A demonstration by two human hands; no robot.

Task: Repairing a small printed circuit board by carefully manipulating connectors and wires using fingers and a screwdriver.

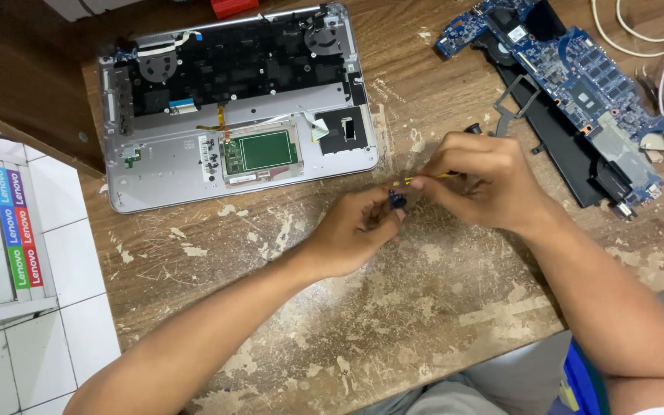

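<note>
Left hand (359,230) pinches a small blue part (397,200), mostly hidden; right hand (479,180), at three o'clock, grips a half-covered yellow-shafted screwdriver (432,177).

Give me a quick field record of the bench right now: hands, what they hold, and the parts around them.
left hand: pinches a small dark blue part
right hand: grips a yellow-shafted tool, tip at the part
opened laptop base: far left on table, internals exposed
blue circuit board: far right, lying on a black panel
surface: worn wooden table
</note>
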